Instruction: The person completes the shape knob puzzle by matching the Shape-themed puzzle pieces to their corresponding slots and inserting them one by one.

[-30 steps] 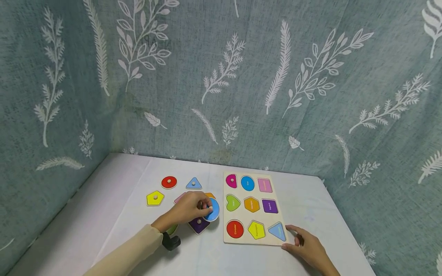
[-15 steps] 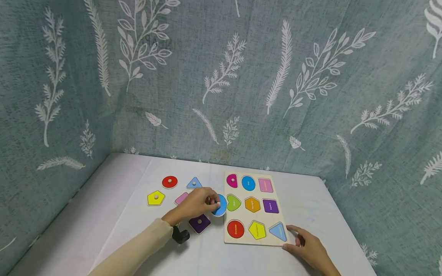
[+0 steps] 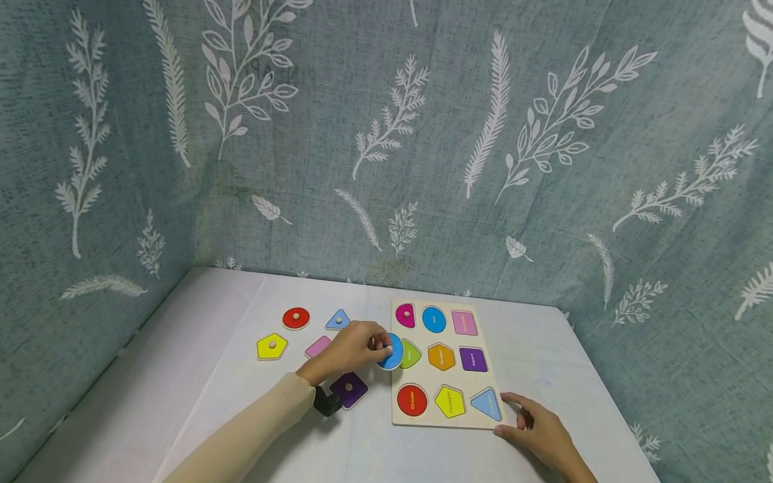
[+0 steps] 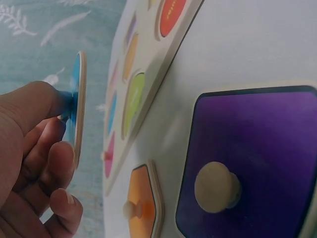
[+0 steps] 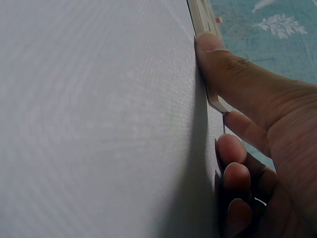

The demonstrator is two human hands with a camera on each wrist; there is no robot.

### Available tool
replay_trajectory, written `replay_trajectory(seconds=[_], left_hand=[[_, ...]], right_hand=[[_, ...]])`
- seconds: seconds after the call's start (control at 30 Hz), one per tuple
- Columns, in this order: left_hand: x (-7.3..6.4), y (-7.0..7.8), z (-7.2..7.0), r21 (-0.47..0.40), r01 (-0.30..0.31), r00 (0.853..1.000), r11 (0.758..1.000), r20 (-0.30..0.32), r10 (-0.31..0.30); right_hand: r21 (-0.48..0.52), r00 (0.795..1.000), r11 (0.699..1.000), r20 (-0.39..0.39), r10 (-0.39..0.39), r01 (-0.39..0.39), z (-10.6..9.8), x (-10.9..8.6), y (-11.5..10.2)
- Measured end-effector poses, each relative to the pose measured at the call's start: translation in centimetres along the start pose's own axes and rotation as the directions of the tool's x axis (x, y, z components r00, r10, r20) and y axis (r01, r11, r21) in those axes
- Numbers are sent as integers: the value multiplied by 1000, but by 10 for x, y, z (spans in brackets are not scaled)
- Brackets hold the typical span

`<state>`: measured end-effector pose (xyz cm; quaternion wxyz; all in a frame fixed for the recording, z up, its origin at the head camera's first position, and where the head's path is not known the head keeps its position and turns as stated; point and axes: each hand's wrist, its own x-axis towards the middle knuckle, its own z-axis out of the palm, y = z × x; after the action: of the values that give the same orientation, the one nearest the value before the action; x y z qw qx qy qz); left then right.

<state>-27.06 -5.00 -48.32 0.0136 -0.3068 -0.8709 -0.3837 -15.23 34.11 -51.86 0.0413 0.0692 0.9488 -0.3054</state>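
My left hand (image 3: 356,345) pinches a blue round knobbed puzzle piece (image 3: 397,351) by its knob. The piece is raised and tilted, overlapping the left edge of the wooden shape puzzle board (image 3: 430,378) beside the green heart recess. In the left wrist view the piece (image 4: 80,109) stands nearly edge-on, thumb and finger at its knob. My right hand (image 3: 537,429) grips the board's near right corner, its thumb against the edge in the right wrist view. A magenta half-round piece (image 3: 405,314) with a knob sits in the board's far left recess.
Left of the board lie a red circle (image 3: 296,318), a yellow pentagon (image 3: 264,349), a light blue triangle (image 3: 334,320), a pink piece (image 3: 317,347) and a purple square (image 3: 357,397). An orange hexagon (image 4: 143,186) lies close by. A patterned curtain (image 3: 338,221) borders the table.
My left hand has carried the blue piece rightward from above the loose pieces to over the board's left edge. The right hand stays at the board's corner.
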Motion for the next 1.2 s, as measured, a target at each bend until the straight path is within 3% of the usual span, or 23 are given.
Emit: replay_trajectory(seconds=[0.6,0.8,1.2], left_hand=[[25,-4,13,-47,10,1000,999,10,-9],[35,-2,17,-18,-1,1000,1000,7,1],[61,2,24,-35,-14,1000,999,22,15]], right_hand=[[16,1000,1000,-11,4,-3,1,-2,-1],[10,1000,1000,-16,-1,1,1,-1,-1],[17,1000,1000,-23,1,-1,0,-1,-1]])
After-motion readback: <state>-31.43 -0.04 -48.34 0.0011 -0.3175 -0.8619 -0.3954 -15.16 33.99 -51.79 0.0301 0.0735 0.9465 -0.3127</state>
